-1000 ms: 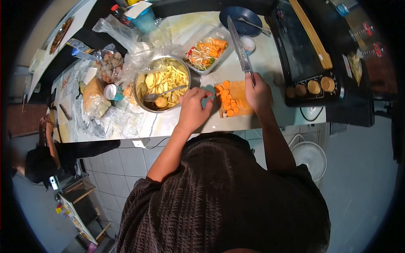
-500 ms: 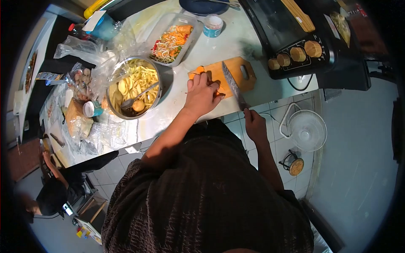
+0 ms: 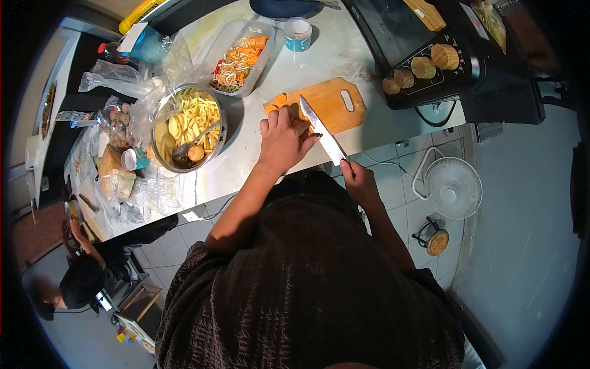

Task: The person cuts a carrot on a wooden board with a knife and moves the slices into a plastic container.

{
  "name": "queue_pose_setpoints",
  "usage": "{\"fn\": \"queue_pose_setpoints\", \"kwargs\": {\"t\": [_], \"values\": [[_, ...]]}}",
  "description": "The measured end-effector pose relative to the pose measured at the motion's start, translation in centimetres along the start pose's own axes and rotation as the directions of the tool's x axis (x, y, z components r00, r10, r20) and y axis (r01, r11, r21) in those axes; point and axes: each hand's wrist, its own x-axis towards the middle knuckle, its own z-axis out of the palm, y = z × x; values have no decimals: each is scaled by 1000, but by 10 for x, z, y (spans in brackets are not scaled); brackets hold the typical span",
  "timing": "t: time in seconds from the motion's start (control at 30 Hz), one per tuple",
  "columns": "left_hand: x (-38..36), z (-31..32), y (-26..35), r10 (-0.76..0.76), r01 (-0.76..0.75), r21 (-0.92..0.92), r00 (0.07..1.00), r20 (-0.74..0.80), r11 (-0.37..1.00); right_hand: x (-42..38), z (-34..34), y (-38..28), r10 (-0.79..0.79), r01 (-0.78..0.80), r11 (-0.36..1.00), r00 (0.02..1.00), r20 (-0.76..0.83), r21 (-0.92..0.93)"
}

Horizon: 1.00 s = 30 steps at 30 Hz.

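A wooden cutting board (image 3: 335, 106) lies near the table's front edge. Over its left part, my left hand (image 3: 281, 140) presses down with bent fingers on a carrot, mostly hidden beneath them. Cut carrot pieces (image 3: 281, 98) show just beyond the fingertips. My right hand (image 3: 360, 181) is closed round the handle of a kitchen knife (image 3: 319, 128). The blade slants across the board, its tip pointing away from me and its edge right beside my left fingers.
On the left stand a metal pot (image 3: 222, 126) of cut pale vegetables with a ladle and a plastic container (image 3: 265, 61) of shredded vegetables. A small tub (image 3: 298, 35) is behind the board, a black appliance (image 3: 424, 101) right. Another person (image 3: 83, 280) is at far left.
The knife has moved left, from the middle of the board to against my left fingers, and my right hand went with it. The view has shifted slightly.
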Motion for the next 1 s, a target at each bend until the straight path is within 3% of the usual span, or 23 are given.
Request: {"fn": "queue_pose_setpoints", "kwargs": {"t": [0.4,1.0], "values": [[-7,-4,6,-78,78,-29,997,17,997,8,-2,8,-27,26,999,999,35,24],[-12,1,5,-27,28,-24,999,26,999,13,-6,11,-27,15,996,991,129,93]]}}
